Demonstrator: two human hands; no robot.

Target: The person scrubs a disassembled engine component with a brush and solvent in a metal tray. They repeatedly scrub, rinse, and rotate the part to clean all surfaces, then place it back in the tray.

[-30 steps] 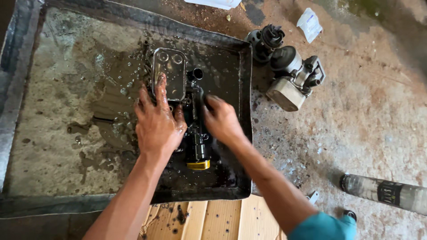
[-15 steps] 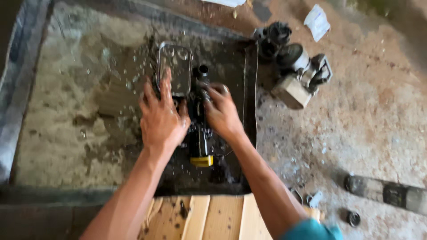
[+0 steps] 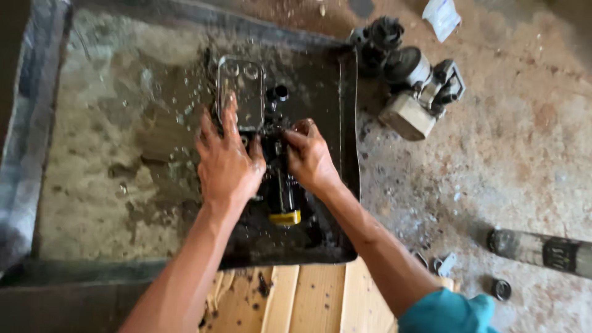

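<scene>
View from above: a shallow metal wash tray (image 3: 37, 142) w/ dirty, oily liquid is seen on a dusty concrete floor (image 3: 493, 179). Near the tray's right side a black, oil-coated machine part (image 3: 279, 176) w/ a yellow end (image 3: 285, 217) is lying in the liquid. The left hand (image 3: 227, 161) is laid flat on the part's left side, fingers spread and wet; its fingertips are touching a clear rectangular cover plate (image 3: 242, 91) lying just beyond. The right hand (image 3: 310, 155) is curled over the part's top right; thumb and fingers are bent together, pinching at a small piece there, though what is pinched cannot be told. Outside the tray, upper right, a cluster of grey and black engine components (image 3: 410, 86) is seen. A dark cylinder (image 3: 542, 250) lies at far right. Pale wooden slats (image 3: 308, 296) are seen at the bottom edge.
</scene>
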